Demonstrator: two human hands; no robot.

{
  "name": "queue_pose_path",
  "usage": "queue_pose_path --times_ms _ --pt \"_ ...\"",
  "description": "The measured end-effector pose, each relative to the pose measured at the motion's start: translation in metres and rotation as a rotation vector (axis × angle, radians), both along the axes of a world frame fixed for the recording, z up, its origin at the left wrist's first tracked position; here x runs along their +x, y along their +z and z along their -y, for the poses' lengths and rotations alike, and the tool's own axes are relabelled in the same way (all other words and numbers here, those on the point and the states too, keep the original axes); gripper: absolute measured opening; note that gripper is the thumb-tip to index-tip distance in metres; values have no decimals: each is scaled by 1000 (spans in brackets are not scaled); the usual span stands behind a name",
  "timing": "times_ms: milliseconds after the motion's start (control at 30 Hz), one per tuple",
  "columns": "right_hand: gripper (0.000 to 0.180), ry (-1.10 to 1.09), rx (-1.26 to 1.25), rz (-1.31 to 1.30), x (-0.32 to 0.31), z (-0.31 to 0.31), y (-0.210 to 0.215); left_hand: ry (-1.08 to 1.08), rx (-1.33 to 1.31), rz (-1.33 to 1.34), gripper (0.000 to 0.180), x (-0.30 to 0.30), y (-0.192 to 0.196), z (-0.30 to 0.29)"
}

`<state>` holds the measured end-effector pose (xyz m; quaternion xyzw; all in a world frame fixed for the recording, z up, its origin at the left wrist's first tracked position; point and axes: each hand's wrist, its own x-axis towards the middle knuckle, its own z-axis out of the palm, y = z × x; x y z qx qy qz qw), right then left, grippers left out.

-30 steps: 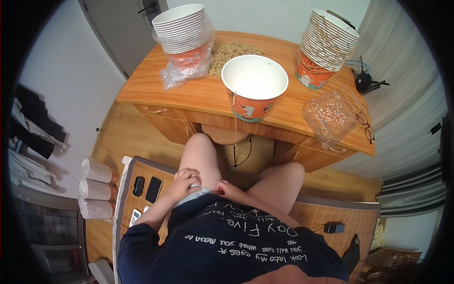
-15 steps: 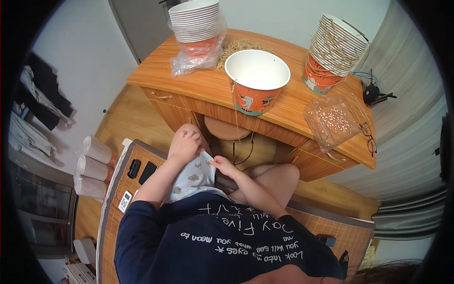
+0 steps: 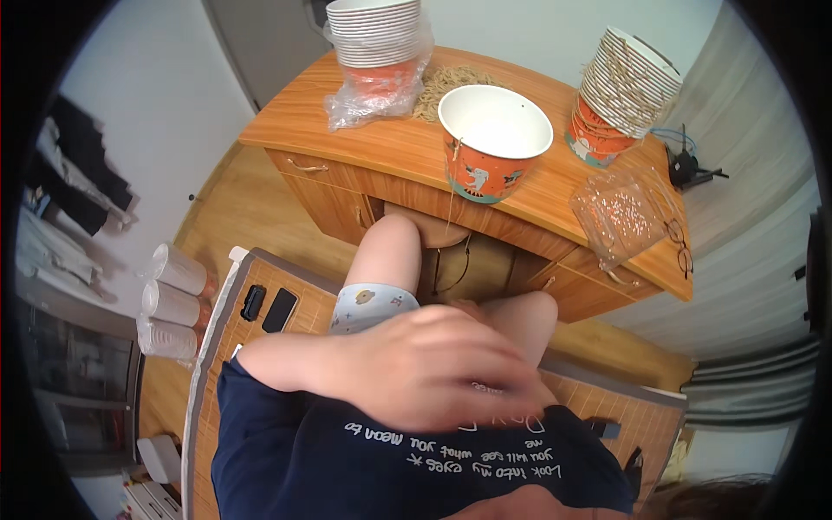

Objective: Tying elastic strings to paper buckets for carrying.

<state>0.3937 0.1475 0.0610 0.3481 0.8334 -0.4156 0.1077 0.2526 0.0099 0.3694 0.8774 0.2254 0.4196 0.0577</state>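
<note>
An orange-brown wooden desk with drawers [image 3: 364, 139] stands against a pale grey wall [image 3: 130, 113]. Beneath it runs a light wood-plank floor [image 3: 234, 208]. Grey pleated curtains [image 3: 745, 208] hang at right, probably over a window.

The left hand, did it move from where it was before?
Yes. The left hand was low on the lap by the patterned shorts; now it is blurred, raised toward the camera and swung right across the dark blue shirt.
</note>
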Motion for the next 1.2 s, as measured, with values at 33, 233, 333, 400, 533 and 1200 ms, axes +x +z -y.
queue_pose_path --times_ms 33,233,333,400,533,1200 --pt "32 -16 180 -11 23 12 9 -33 113 65 34 6 15 4" --pt "41 -224 718 -144 87 108 18 -7 393 302 27 -26 20 -4" --pt "19 -349 795 -97 85 137 0 125 340 479 20 -51 12 0" --pt "14 -423 793 -117 61 142 21 192 459 417 14 -73 4 16" --pt "12 -555 997 -4 41 108 36 91 520 384 22 -93 -12 42" --pt "25 -134 -551 -104 59 156 168 -434 -2014 40 45 -262 -198 107"
